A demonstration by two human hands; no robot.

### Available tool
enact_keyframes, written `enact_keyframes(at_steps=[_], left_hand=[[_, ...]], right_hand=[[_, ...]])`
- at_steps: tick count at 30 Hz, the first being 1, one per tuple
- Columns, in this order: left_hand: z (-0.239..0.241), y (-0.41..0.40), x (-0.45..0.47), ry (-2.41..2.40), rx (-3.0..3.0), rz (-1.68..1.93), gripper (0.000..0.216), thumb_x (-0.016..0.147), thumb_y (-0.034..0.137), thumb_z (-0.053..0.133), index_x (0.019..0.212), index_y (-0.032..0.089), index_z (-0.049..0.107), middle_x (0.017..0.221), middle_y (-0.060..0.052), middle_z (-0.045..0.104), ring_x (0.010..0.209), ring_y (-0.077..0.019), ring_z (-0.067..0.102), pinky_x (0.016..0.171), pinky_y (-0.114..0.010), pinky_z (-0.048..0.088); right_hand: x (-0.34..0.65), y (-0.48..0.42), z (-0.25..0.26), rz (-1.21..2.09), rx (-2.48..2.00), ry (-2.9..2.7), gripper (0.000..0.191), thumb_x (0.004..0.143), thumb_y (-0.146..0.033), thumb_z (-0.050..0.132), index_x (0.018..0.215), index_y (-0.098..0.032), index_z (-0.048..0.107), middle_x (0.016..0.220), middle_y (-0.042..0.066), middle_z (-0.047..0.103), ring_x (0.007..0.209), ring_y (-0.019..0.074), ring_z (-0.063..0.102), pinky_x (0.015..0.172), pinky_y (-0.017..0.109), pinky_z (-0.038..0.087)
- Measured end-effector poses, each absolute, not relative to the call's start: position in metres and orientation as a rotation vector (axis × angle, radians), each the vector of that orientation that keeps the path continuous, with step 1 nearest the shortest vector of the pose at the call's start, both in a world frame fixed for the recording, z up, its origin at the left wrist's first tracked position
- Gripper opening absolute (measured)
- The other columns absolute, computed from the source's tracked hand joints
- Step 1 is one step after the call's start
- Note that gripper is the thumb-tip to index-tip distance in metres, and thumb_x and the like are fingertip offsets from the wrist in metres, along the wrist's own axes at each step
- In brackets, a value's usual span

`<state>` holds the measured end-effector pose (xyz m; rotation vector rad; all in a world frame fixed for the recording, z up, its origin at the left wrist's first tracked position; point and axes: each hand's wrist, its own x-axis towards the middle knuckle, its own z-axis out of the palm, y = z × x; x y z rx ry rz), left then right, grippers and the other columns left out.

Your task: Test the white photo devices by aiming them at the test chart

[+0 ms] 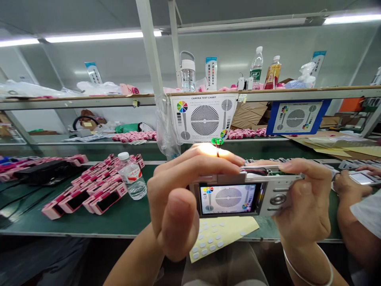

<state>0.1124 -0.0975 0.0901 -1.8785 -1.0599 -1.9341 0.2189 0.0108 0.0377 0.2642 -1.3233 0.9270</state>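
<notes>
The left hand (pixel 175 198) and right hand (pixel 303 202) hold a silver camera (pixel 276 194) in curled fingers (pixel 208 159) above the near surface (pixel 26 220). Its screen is lit, showing the test chart (pixel 204 118), with bare wires (pixel 254 171) along its top; pink camera shells (pixel 89 194) lie left.

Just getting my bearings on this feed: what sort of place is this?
Probably a factory line for compact cameras. The left hand and right hand hold an opened digital camera aimed at a camera test chart, and pink camera housings lie heaped on a green workbench.
</notes>
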Motion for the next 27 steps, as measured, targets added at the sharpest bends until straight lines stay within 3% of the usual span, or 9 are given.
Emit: enact_keyframes(at_steps=[15, 27], left_hand=[[0.0861, -0.0945, 0.1060, -1.048, -1.905, -1.877, 0.061, 0.086, 0.060, 0.022, 0.082, 0.023, 0.071, 0.081, -0.004, 0.070, 0.078, -0.0229, 0.065, 0.077, -0.042, 0.052], [0.0860, -0.0956, 0.1074, -1.040, -1.934, -1.883, 0.056, 0.090, 0.053, 0.024, 0.082, 0.022, 0.070, 0.083, -0.005, 0.069, 0.078, -0.0218, 0.064, 0.077, -0.038, 0.051]], right_hand=[[0.2193, 0.0127, 0.0357, 0.931, 0.182, -1.389, 0.019, 0.091, -0.031, 0.041, 0.099, -0.033, 0.057, 0.086, 0.001, 0.066, 0.088, 0.0260, 0.064, 0.069, 0.044, 0.053], [0.2190, 0.0112, 0.0354, 0.902, 0.249, -1.389, 0.020, 0.092, -0.026, 0.039, 0.102, -0.029, 0.056, 0.093, 0.001, 0.069, 0.081, 0.0225, 0.066, 0.064, 0.039, 0.056]])
